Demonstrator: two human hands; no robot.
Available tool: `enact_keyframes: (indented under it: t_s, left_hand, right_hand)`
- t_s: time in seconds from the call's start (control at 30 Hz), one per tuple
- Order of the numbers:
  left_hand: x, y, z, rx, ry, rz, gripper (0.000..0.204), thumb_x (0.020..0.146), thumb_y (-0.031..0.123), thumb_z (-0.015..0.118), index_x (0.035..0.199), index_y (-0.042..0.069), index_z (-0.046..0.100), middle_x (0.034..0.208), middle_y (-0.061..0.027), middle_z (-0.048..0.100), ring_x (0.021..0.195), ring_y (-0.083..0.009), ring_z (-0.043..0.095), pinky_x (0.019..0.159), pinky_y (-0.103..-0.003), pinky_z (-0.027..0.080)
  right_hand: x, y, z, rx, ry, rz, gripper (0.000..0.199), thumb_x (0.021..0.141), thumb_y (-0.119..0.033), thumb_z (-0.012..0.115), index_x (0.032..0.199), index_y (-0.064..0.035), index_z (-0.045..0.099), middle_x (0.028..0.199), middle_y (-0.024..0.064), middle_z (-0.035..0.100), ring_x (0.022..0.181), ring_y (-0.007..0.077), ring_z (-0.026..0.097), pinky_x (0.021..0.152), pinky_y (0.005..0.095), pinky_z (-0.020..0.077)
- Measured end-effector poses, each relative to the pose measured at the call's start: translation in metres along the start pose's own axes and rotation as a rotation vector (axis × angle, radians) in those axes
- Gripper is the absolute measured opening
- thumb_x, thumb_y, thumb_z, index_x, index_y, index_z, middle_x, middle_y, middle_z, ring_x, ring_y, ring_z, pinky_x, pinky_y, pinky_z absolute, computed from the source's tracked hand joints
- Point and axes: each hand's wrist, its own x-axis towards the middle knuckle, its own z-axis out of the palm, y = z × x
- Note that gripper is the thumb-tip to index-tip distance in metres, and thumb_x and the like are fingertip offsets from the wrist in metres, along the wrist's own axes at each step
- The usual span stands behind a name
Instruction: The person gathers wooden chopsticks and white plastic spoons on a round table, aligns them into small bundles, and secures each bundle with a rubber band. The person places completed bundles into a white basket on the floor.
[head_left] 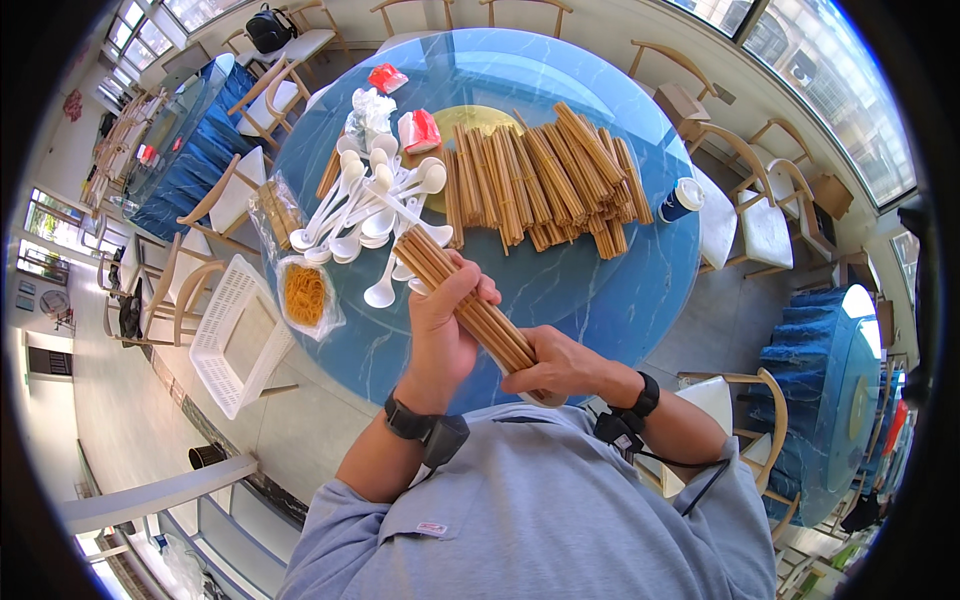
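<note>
A bundle of wooden chopsticks slants across in front of my chest, gripped in both hands. My left hand wraps round its upper middle, thumb on top. Lower down, my right hand closes about the near end. A white rounded edge shows under that end, perhaps a spoon's bowl. Just beyond the bundle's far end lie loose white spoons in a heap. To their right, tied chopstick bundles are piled on the blue round table. Yellow rubber bands sit in a clear bag at the table's left edge.
Red-and-white packets and crumpled clear plastic lie behind the spoons. A lidded paper cup stands at the right edge. Left of the table is a white plastic basket. Wooden chairs surround the table.
</note>
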Motion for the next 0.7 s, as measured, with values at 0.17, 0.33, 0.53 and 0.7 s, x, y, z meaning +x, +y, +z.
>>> enact_keyframes:
  t_s: [0.17, 0.33, 0.53, 0.7]
  left_hand:
    - [-0.015, -0.019, -0.002, 0.206, 0.027, -0.239, 0.017, 0.099, 0.009, 0.07, 0.115, 0.008, 0.063, 0.097, -0.0059, 0.069, 0.099, -0.0238, 0.071, 0.101, -0.044, 0.058]
    - [-0.011, -0.022, -0.022, -0.17, 0.077, -0.154, 0.015, 0.098, 0.014, 0.073, 0.111, 0.007, 0.069, 0.124, -0.0132, 0.072, 0.124, -0.0285, 0.068, 0.111, -0.046, 0.054]
    - [-0.018, -0.051, -0.025, 0.235, -0.13, -0.36, 0.021, 0.098, 0.013, 0.073, 0.117, 0.006, 0.067, 0.131, -0.0158, 0.07, 0.125, -0.0277, 0.067, 0.113, -0.045, 0.053]
    - [-0.025, -0.06, -0.04, 0.493, -0.222, -0.548, 0.043, 0.1, 0.012, 0.074, 0.139, 0.003, 0.061, 0.135, -0.0157, 0.07, 0.121, -0.0227, 0.07, 0.103, -0.037, 0.057]
  right_hand:
    - [0.012, 0.004, 0.005, -0.029, 0.15, -0.126, 0.037, 0.083, -0.025, 0.08, 0.103, 0.0029, 0.067, 0.077, 0.0074, 0.064, 0.071, 0.0198, 0.063, 0.068, 0.0385, 0.0512]
    - [0.011, 0.002, -0.007, -0.192, 0.101, 0.056, 0.037, 0.082, -0.022, 0.079, 0.107, 0.0032, 0.07, 0.085, 0.0117, 0.069, 0.078, 0.0253, 0.068, 0.071, 0.0392, 0.0538]
    - [0.019, 0.033, 0.007, 0.004, 0.288, -0.369, 0.039, 0.082, -0.015, 0.077, 0.118, 0.0015, 0.072, 0.092, 0.0086, 0.073, 0.086, 0.0249, 0.07, 0.079, 0.0365, 0.0569]
    - [-0.013, 0.072, -0.009, 0.083, 0.436, -0.158, 0.036, 0.084, -0.015, 0.078, 0.116, 0.0014, 0.073, 0.093, 0.008, 0.074, 0.086, 0.0184, 0.069, 0.077, 0.0346, 0.0558]
